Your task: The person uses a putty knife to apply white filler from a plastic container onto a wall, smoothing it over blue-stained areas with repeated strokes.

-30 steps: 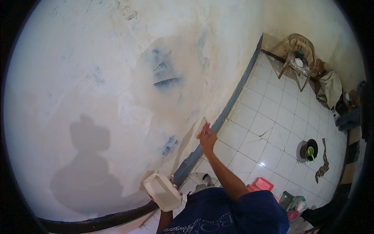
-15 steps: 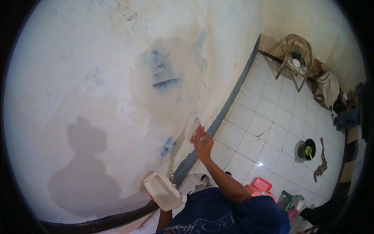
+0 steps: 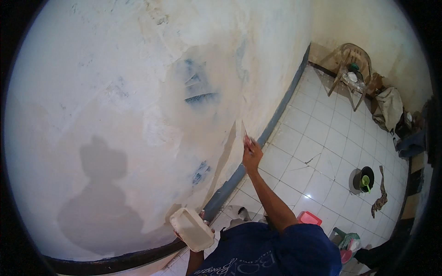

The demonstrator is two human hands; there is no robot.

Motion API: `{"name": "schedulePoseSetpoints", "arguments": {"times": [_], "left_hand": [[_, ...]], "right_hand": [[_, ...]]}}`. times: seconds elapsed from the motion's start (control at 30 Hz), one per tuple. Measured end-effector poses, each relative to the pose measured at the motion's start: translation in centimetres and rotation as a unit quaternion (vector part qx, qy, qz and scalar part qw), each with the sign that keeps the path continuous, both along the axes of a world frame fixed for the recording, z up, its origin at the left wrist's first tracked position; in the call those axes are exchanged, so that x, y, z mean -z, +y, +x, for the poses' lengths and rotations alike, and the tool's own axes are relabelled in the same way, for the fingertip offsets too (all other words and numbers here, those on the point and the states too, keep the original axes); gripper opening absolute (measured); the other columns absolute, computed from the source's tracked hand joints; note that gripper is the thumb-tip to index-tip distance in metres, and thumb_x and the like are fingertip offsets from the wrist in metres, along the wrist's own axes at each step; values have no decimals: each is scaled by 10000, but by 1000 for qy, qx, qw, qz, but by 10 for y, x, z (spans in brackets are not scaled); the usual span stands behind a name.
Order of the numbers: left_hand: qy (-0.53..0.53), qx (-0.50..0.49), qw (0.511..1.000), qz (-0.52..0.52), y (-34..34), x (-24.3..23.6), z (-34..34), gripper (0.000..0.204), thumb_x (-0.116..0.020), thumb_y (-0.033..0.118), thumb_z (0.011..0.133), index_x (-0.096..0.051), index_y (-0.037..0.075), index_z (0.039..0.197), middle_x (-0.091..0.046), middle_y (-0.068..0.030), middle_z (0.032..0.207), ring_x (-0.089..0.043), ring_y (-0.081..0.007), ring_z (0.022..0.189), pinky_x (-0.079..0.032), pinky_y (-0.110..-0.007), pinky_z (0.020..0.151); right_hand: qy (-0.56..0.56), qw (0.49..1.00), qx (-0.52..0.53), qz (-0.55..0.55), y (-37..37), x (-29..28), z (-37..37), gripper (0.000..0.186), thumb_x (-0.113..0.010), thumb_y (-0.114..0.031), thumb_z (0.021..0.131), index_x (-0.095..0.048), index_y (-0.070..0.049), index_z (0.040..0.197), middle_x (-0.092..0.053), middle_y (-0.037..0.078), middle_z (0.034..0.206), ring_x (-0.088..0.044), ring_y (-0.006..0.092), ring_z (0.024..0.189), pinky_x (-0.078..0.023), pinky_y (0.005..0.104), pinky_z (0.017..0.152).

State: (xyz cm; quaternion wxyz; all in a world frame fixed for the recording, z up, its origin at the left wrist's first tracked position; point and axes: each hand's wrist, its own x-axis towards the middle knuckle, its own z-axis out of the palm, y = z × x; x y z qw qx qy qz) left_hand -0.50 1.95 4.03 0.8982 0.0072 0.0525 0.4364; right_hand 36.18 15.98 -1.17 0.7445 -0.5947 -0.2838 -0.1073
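A pale wall [image 3: 129,69] smeared with patchy filler fills the left and middle. My right hand [image 3: 252,155] is closed round a putty knife [image 3: 244,132], reddish at the handle. Its thin blade points up, close against the wall above the dark skirting; whether the edge touches is hard to tell. Low at the wall's foot, my left hand [image 3: 197,254] grips an off-white rectangular tub [image 3: 192,229] from beneath, fingers showing at its sides. The tub's contents cannot be made out. Bluish patches [image 3: 201,172] show through the filler beside my right arm.
Grey-blue skirting [image 3: 276,118] divides the wall from a white tiled floor [image 3: 294,165]. To the right stand a dark bucket [image 3: 358,178] with a green dipper [image 3: 366,181] and a twisted cloth [image 3: 380,202]. A dirty plastic chair [image 3: 357,57] is in the far corner; a pink container [image 3: 309,218] sits near me.
My right hand has moved up and slightly right along the wall with the putty knife. My left hand still holds the tub, which is tilted a little differently.
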Motion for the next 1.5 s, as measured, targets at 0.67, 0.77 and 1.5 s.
{"name": "schedulePoseSetpoints", "arguments": {"times": [0.67, 0.77, 1.5], "left_hand": [[13, 9, 999, 34, 1, -5, 1, 1119, -596, 810, 709, -163, 208, 1548, -276, -204, 1522, -434, -442, 1235, -383, -697, 920], [-16, 0, 1000, 3, 1, -11, 6, 1047, -584, 811, 710, -216, 279, 1533, -194, -177, 1561, -438, -435, 1244, -369, -711, 943], [-6, 47, 999, 23, 8, -15, 7, 990, -603, 781, 723, -266, 300, 1520, -141, -156, 1586, -435, -426, 1258, -367, -755, 938]], "right_hand": [[-79, 996, -34, -15, -2, -10, -38, 161, -676, 68, 796, -691, 5, 944, -637, 174, 953, -638, 294, 853, -509, 346, 747], [-197, 979, -52, -17, -30, -7, -74, 180, -668, 45, 803, -687, 11, 979, -644, 176, 970, -645, 306, 895, -509, 343, 781], [32, 995, -8, -94, -13, -18, -56, 130, -656, -13, 845, -684, 22, 967, -629, 162, 957, -631, 281, 796, -507, 335, 661]]}}
